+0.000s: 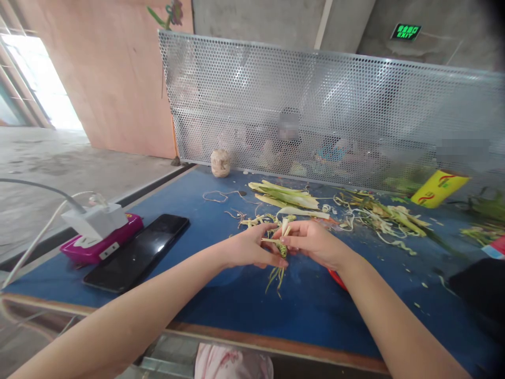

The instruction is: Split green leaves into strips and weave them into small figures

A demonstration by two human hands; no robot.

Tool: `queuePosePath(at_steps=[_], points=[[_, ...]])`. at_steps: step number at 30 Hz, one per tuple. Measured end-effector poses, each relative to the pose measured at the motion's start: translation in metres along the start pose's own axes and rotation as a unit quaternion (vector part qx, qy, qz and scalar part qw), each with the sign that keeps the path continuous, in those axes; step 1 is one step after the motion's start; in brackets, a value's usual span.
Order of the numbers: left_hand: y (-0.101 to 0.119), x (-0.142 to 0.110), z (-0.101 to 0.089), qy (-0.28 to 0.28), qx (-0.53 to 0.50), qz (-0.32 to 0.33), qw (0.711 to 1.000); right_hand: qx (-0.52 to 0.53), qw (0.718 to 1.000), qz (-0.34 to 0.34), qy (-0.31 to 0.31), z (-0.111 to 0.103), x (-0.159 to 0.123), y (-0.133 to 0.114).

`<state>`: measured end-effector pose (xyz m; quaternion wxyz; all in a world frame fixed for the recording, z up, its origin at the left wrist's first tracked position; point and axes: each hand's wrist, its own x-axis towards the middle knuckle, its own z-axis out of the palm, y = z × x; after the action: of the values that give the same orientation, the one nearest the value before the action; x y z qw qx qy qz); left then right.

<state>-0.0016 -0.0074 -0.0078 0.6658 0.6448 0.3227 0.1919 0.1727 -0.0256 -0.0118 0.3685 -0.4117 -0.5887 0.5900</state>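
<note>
Between my two hands is a small braided piece of green plant leaf strips (281, 249), with loose thin ends hanging down and pale strips sticking up. My left hand (252, 246) grips its lower part from the left between thumb and fingers. From the right, my right hand (311, 242) pinches the pale strips at its top. Just beyond my hands lie a pale leaf strip (303, 213) and a pile of long yellow-green leaves (284, 195). Partly hidden behind my right wrist is a red object (337, 280) whose kind I cannot make out.
A black phone (138, 252) and a magenta power strip (122, 234) with a white charger lie at left. Leaf scraps (379, 213) and a yellow container (440, 188) are at right. A perforated metal screen (252, 100) closes off the back, near a wrapped ball (220, 163).
</note>
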Motion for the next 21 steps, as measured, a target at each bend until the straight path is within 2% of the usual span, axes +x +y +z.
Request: queuePosePath(at_steps=[3, 6, 9, 13, 16, 19, 21], points=[[0.001, 0.002, -0.001, -0.014, -0.003, 0.03, 0.999, 0.037, 0.999, -0.007, 0.008, 0.0, -0.001, -0.004], [0.002, 0.0, -0.001, 0.004, 0.001, 0.013, 1.0, 0.043, 0.999, -0.004, 0.014, 0.0, -0.001, -0.005], [0.003, -0.003, 0.0, 0.002, 0.034, -0.029, 0.999, -0.004, 1.0, 0.009, 0.004, 0.003, -0.002, -0.004], [0.002, -0.004, 0.001, -0.036, 0.079, -0.074, 0.993, -0.093, 0.995, 0.02, -0.031, 0.005, -0.002, -0.004], [0.0, -0.002, -0.001, -0.053, 0.045, -0.06, 0.996, -0.102, 0.995, -0.001, -0.001, 0.001, -0.002, -0.005], [0.0, 0.0, -0.004, -0.05, -0.031, -0.024, 0.998, -0.039, 0.997, -0.032, 0.057, -0.004, -0.003, -0.006], [0.001, 0.001, -0.004, -0.038, -0.079, -0.007, 0.996, 0.003, 0.997, -0.035, 0.072, -0.005, -0.002, -0.006]])
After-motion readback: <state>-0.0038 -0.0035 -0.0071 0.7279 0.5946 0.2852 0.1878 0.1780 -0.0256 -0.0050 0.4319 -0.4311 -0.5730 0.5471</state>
